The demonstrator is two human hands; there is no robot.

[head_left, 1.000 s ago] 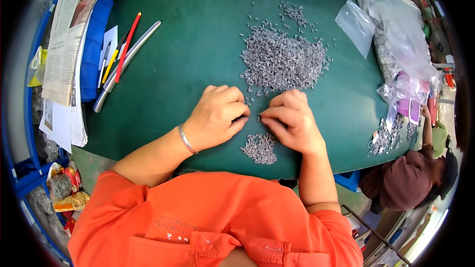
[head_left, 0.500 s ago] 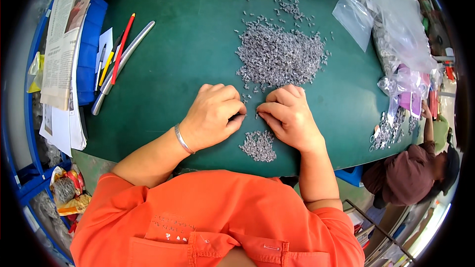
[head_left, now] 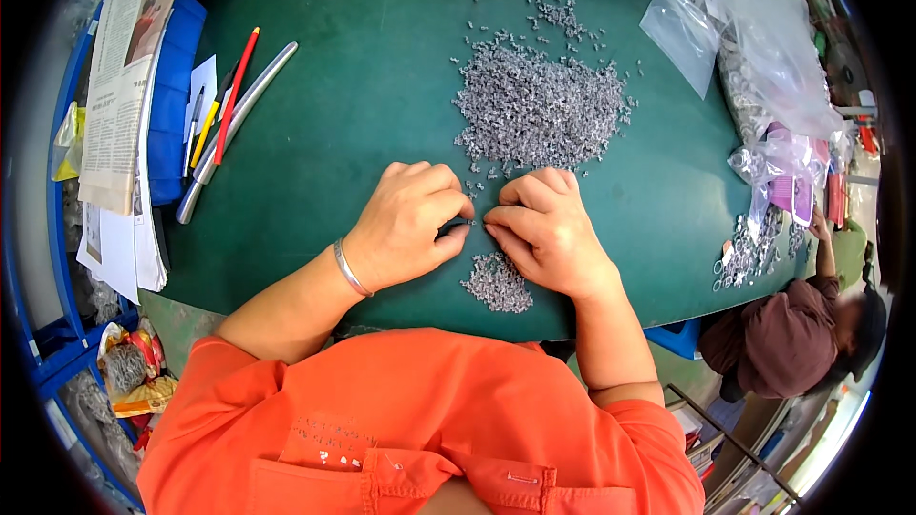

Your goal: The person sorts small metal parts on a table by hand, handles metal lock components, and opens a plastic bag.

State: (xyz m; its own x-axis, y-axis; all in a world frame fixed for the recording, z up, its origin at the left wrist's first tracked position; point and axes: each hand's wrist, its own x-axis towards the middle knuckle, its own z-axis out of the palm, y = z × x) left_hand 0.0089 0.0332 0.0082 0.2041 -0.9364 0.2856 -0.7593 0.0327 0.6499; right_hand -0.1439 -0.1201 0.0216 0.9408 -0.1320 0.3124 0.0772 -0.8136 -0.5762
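My left hand (head_left: 410, 219), with a metal bangle at its wrist, is closed in a pinch on a small grey metal part (head_left: 471, 222). Facing it, my right hand (head_left: 546, 229) also pinches, its thumb and forefinger just beside that part; whatever it holds is too small to make out. A large heap of small grey metal parts (head_left: 539, 105) lies beyond both hands. Between my wrists, nearer to me, is a smaller pile of similar parts (head_left: 498, 283). A few loose pieces (head_left: 475, 189) lie by my left fingertips.
On the green table (head_left: 315, 114), pens (head_left: 237, 95) and a long silvery strip (head_left: 243, 114) lie left, near a blue bin (head_left: 176, 105) with newspaper (head_left: 124, 95). Plastic bags (head_left: 763, 48) and metal rings (head_left: 749, 253) are at right, where another person (head_left: 792, 334) sits.
My right hand has shifted slightly left, bringing its fingertips closer to those of my left hand. The left hand stays nearly in place, and the piles look the same.
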